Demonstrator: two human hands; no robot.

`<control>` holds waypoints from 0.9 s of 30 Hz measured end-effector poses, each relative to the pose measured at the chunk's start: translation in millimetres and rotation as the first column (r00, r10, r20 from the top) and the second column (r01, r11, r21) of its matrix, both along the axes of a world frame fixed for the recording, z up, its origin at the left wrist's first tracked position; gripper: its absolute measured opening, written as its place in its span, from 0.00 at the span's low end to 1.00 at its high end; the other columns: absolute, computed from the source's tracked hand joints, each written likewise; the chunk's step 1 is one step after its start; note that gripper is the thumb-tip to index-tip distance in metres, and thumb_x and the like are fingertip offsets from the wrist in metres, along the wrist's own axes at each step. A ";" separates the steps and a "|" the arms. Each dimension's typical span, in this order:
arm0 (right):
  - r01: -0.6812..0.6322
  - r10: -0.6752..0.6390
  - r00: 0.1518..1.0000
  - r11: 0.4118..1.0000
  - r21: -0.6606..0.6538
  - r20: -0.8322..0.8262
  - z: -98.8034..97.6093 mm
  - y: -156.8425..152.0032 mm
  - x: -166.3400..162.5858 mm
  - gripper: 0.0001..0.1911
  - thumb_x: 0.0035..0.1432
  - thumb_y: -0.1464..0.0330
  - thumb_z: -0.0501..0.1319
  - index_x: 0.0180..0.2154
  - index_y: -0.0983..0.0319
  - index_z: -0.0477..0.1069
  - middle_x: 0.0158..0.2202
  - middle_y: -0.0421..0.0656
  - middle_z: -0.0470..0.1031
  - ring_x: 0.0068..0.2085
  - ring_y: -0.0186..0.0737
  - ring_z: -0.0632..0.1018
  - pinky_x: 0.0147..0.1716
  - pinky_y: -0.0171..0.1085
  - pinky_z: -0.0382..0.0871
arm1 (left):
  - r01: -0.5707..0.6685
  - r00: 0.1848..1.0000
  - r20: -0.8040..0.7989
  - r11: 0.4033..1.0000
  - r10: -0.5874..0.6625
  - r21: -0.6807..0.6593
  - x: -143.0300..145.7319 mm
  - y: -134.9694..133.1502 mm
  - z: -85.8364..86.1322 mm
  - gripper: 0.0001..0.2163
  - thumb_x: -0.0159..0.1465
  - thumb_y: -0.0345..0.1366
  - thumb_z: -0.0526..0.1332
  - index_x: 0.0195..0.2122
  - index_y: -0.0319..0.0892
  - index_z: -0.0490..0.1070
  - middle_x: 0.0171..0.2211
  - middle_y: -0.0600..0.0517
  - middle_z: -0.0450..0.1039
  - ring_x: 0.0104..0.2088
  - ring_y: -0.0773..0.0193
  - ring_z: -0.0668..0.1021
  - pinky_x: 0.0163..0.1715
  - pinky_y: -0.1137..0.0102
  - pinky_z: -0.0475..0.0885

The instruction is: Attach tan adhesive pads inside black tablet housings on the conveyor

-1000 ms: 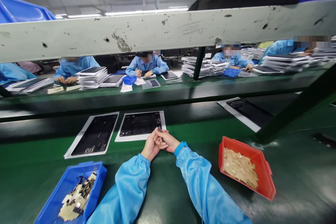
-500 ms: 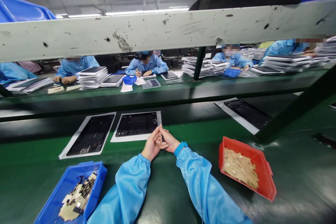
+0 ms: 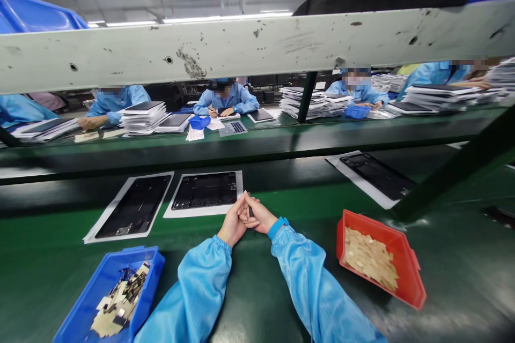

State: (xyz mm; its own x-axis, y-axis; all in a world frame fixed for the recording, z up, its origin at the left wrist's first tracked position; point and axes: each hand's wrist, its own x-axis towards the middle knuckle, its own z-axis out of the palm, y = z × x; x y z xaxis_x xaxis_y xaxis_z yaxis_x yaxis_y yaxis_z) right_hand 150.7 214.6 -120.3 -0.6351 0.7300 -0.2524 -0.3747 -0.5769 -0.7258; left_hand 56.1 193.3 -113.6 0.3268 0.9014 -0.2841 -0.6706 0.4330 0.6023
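My left hand [image 3: 232, 223] and my right hand [image 3: 259, 216] rest clasped against each other on the green bench, fingers folded together. A small dark bit shows between the fingers, too small to name. Just beyond the hands a black tablet back panel on a white sheet [image 3: 205, 192] lies on the belt, with a second panel [image 3: 134, 206] to its left and a third panel [image 3: 374, 170] at the far right. Both arms wear light blue sleeves.
A blue bin of small dark and beige parts [image 3: 116, 300] sits at the near left. A red bin of beige pieces [image 3: 378, 257] sits at the near right. A scuffed white beam [image 3: 257, 45] crosses overhead. Across the line, several people in blue work beside stacked panels [image 3: 142, 115].
The panels on the belt have slid a little to the left. My clasped hands stay in place, with the fingertips lifted slightly.
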 end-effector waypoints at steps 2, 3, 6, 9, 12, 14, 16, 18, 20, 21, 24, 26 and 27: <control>-0.004 0.004 1.000 1.000 0.000 -0.003 -1.5 0.7 0.2 0.35 0.63 0.43 0.47 0.22 0.66 0.66 0.12 0.37 0.63 0.08 0.22 0.54 0.05 0.22 0.43 | -0.005 1.000 0.010 1.000 0.005 -0.002 0.4 -0.2 0.8 0.15 0.65 0.41 0.56 0.37 0.33 0.74 0.37 0.41 0.77 0.41 0.55 0.79 0.40 0.65 0.76; -0.005 0.005 1.000 1.000 0.000 -0.004 -2.2 1.0 0.3 0.35 0.63 0.44 0.46 0.22 0.66 0.67 0.12 0.38 0.63 0.08 0.22 0.54 0.05 0.22 0.43 | -0.009 1.000 0.015 1.000 0.009 -0.003 0.6 -0.4 1.4 0.15 0.66 0.42 0.56 0.37 0.33 0.74 0.36 0.41 0.77 0.41 0.55 0.79 0.41 0.65 0.76; -0.004 0.004 1.000 1.000 0.003 -0.009 -3.9 2.0 0.7 0.35 0.65 0.46 0.46 0.22 0.67 0.67 0.12 0.38 0.64 0.09 0.22 0.54 0.06 0.22 0.42 | -0.017 1.000 0.025 1.000 0.017 -0.015 1.1 -1.2 3.3 0.16 0.67 0.42 0.54 0.37 0.33 0.73 0.36 0.42 0.77 0.42 0.56 0.79 0.43 0.65 0.75; -0.008 0.008 1.000 1.000 0.002 -0.010 -4.4 2.5 1.2 0.34 0.65 0.47 0.46 0.23 0.68 0.69 0.12 0.39 0.64 0.09 0.22 0.54 0.06 0.22 0.42 | -0.014 1.000 0.024 1.000 0.015 -0.027 1.3 -1.5 4.2 0.17 0.67 0.43 0.53 0.37 0.33 0.73 0.36 0.41 0.77 0.42 0.56 0.79 0.43 0.64 0.75; -0.012 0.012 1.000 1.000 0.001 -0.005 -4.0 2.4 1.7 0.33 0.66 0.48 0.46 0.23 0.68 0.69 0.12 0.38 0.64 0.09 0.22 0.54 0.06 0.22 0.42 | -0.021 1.000 0.021 0.999 0.022 -0.028 1.2 -1.0 3.7 0.18 0.67 0.44 0.52 0.36 0.33 0.73 0.35 0.41 0.77 0.42 0.56 0.79 0.44 0.64 0.75; -0.014 0.014 1.000 1.000 0.002 0.003 -3.7 1.9 1.9 0.32 0.67 0.50 0.48 0.23 0.68 0.68 0.13 0.37 0.64 0.09 0.22 0.54 0.06 0.22 0.41 | -0.017 1.000 0.017 0.999 0.018 -0.030 0.9 -0.6 3.0 0.19 0.67 0.44 0.52 0.35 0.32 0.73 0.35 0.41 0.77 0.42 0.55 0.79 0.43 0.63 0.75; -0.014 0.014 1.000 1.000 0.003 0.015 -3.6 1.3 2.0 0.30 0.67 0.51 0.49 0.24 0.67 0.68 0.13 0.35 0.63 0.09 0.21 0.55 0.06 0.22 0.42 | -0.002 1.000 0.012 0.999 0.003 -0.036 0.6 -0.1 2.3 0.20 0.67 0.45 0.52 0.36 0.32 0.73 0.35 0.40 0.77 0.42 0.55 0.79 0.43 0.63 0.75; -0.010 0.010 1.000 1.000 0.004 0.028 -3.5 0.8 1.9 0.28 0.67 0.52 0.51 0.24 0.67 0.67 0.14 0.33 0.63 0.09 0.21 0.55 0.06 0.22 0.42 | 0.009 1.000 0.008 0.999 -0.008 -0.039 0.4 0.4 1.5 0.20 0.67 0.45 0.51 0.37 0.31 0.73 0.35 0.40 0.77 0.42 0.54 0.79 0.42 0.62 0.75; -0.002 0.002 0.999 1.000 0.005 0.038 -3.2 0.5 1.7 0.27 0.67 0.52 0.52 0.25 0.67 0.67 0.14 0.32 0.63 0.09 0.21 0.55 0.06 0.22 0.43 | 0.005 1.000 0.005 0.999 -0.004 -0.038 0.5 0.9 0.8 0.20 0.68 0.44 0.51 0.36 0.31 0.73 0.35 0.40 0.77 0.42 0.54 0.79 0.42 0.63 0.75; 0.001 -0.001 0.999 1.000 0.004 0.041 -2.8 0.5 1.6 0.27 0.66 0.52 0.52 0.25 0.67 0.67 0.14 0.32 0.63 0.09 0.21 0.56 0.06 0.22 0.44 | 0.000 1.000 0.003 0.999 0.000 -0.036 0.6 1.1 0.5 0.19 0.68 0.43 0.51 0.36 0.31 0.73 0.35 0.40 0.77 0.42 0.55 0.79 0.43 0.64 0.75; -0.001 0.001 0.999 1.000 0.000 0.046 -1.2 0.3 1.4 0.28 0.67 0.52 0.51 0.25 0.67 0.67 0.14 0.32 0.62 0.09 0.21 0.55 0.06 0.22 0.43 | -0.009 1.000 -0.004 0.999 0.009 -0.035 0.9 1.4 0.4 0.17 0.67 0.40 0.51 0.34 0.32 0.73 0.34 0.41 0.77 0.42 0.55 0.78 0.43 0.64 0.75; -0.008 0.008 0.999 1.000 -0.003 0.046 -0.1 0.0 1.2 0.29 0.67 0.51 0.50 0.24 0.67 0.67 0.13 0.33 0.62 0.09 0.21 0.55 0.06 0.22 0.43 | -0.006 1.000 -0.011 0.999 0.006 -0.038 0.8 1.1 0.9 0.15 0.66 0.38 0.52 0.34 0.32 0.73 0.34 0.41 0.77 0.42 0.55 0.79 0.43 0.64 0.75; -0.011 0.011 0.999 1.000 -0.005 0.045 0.4 -0.2 1.1 0.30 0.67 0.51 0.50 0.24 0.67 0.67 0.13 0.33 0.63 0.09 0.21 0.55 0.06 0.22 0.43 | -0.005 1.000 -0.015 0.999 0.004 -0.041 0.6 0.9 1.3 0.15 0.66 0.38 0.51 0.34 0.32 0.73 0.34 0.41 0.77 0.42 0.55 0.79 0.42 0.63 0.75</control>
